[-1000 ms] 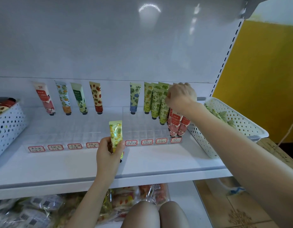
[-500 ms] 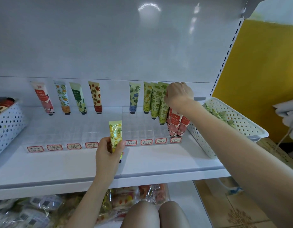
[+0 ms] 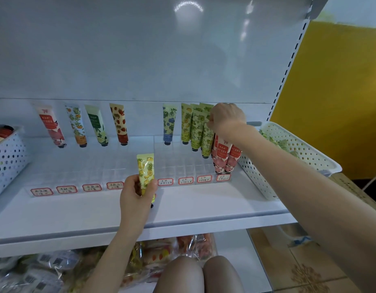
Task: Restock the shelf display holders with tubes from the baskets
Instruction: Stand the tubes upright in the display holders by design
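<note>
My left hand [image 3: 136, 197] grips a yellow pineapple-print tube [image 3: 146, 172], held upright just in front of the clear display holders [image 3: 111, 168] at the shelf's middle. My right hand [image 3: 226, 119] reaches to the back right of the holders, fingers curled at the tops of the green tubes [image 3: 196, 127]. Whether it pinches one I cannot tell. Red-and-pink tubes [image 3: 223, 155] stand below my right wrist. Single tubes stand at the back: pink [image 3: 50, 125], orange-print [image 3: 76, 125], green [image 3: 97, 125], strawberry [image 3: 119, 123], blue-flower [image 3: 169, 123].
A white perforated basket [image 3: 288, 157] with green tubes sits at the shelf's right end. Another perforated basket [image 3: 7, 157] stands at the left end. Red-bordered labels [image 3: 92, 187] line the holders' front. Bagged goods [image 3: 157, 256] lie on the lower shelf. My knees [image 3: 199, 273] are below.
My right hand shifted slightly left and down along the tops of the green tubes. My left hand still holds the yellow tube in the same spot.
</note>
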### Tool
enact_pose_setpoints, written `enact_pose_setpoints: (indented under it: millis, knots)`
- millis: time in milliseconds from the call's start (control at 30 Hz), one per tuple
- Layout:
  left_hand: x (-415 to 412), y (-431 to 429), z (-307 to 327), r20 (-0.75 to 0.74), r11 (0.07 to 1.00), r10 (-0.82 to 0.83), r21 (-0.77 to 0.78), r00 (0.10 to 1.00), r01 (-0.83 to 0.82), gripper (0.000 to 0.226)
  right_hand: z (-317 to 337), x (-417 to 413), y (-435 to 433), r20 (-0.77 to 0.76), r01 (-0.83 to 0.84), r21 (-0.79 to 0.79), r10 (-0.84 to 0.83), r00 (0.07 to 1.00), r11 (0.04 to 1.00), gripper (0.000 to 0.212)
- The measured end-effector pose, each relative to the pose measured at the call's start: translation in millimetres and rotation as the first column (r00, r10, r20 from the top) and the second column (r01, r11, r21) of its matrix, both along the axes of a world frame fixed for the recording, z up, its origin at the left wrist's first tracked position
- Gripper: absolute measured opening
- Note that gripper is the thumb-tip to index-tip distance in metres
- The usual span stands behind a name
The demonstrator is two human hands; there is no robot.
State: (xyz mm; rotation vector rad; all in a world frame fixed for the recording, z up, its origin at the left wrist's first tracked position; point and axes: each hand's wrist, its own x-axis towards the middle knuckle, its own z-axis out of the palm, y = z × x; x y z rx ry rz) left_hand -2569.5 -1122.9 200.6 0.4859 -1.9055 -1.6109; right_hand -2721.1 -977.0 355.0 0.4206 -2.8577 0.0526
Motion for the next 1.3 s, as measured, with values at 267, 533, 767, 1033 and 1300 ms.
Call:
enact_pose_setpoints:
  millis: [267, 533, 767, 1033, 1300]
  knots:
    - [0.8, 0.6, 0.5, 0.000, 1.000, -0.004, 0.006, 1.000, 0.004, 0.021, -0.9, -2.5, 2.5, 0.056, 0.018, -0.097, -0.013, 0.998, 0.995, 0.036]
    - [2.6, 1.1, 2.7, -0.013, 1.000, -0.010, 0.025, 1.000, 0.011, 0.020, -2.8, -2.3, 11.4, 0.029, -0.067, -0.271, 0.078, 0.996, 0.960, 0.020]
    - [2.7, 2.2, 4.3, -0.012, 0.999, -0.013, 0.042, 1.000, 0.013, 0.019, -3.5, -2.7, 9.6, 0.047, -0.069, -0.266, 0.085, 0.995, 0.962, 0.020]
    - [1.5, -0.4, 1.4, -0.012, 0.999, -0.026, 0.036, 1.000, 0.026, 0.021, -6.9, -7.1, 3.9, 0.056, 0.012, -0.228, 0.001, 0.998, 0.974, 0.037]
    - [1.4, -0.3, 2.3, -0.011, 0.998, -0.033, 0.044, 0.999, 0.033, 0.020, -5.7, -8.6, 10.9, 0.055, -0.050, -0.281, 0.068, 0.996, 0.958, 0.015]
